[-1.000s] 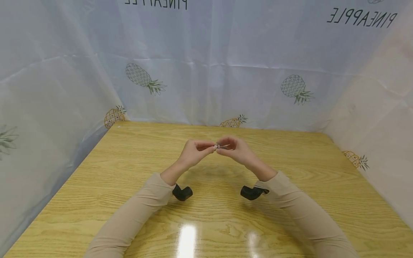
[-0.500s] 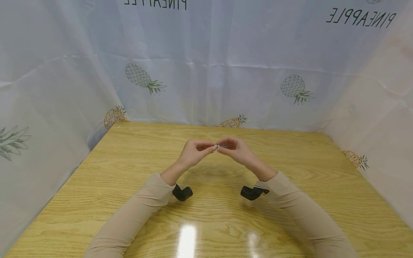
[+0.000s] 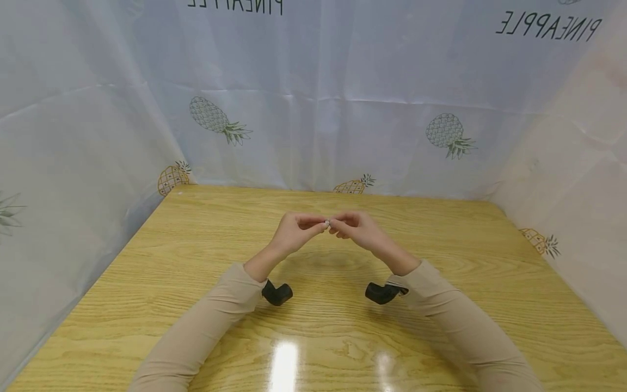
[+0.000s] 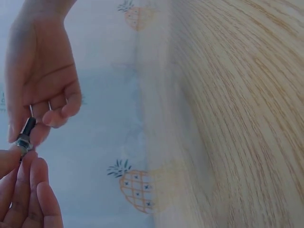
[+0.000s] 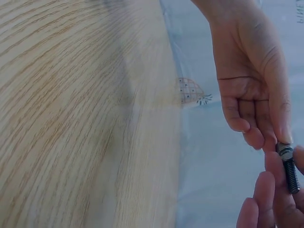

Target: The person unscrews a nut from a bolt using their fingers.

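Note:
Both hands meet fingertip to fingertip at a small metal bolt (image 5: 292, 176) held above the table. My left hand (image 3: 290, 233) pinches its head end between thumb and fingers. At the other side my right hand (image 3: 364, 231) has thumb and index finger on a silver collar, seemingly a nut (image 5: 286, 152), close to the head. Dark threads on the bolt (image 4: 29, 126) run toward the right palm in the left wrist view. The remaining right fingers are loosely bent beside the shaft. In the head view the fingers hide most of the bolt.
A wood-grain table (image 3: 323, 326) lies beneath the hands. Pale curtains (image 3: 313, 136) printed with pineapples hang behind it and along both sides. Black curved pieces (image 3: 277, 294) stick out from under the sleeve cuffs (image 3: 242, 286).
The right thumb and fingers have drawn in around the bolt, covering the shaft that showed between them earlier. The left hand and both forearms have stayed in place.

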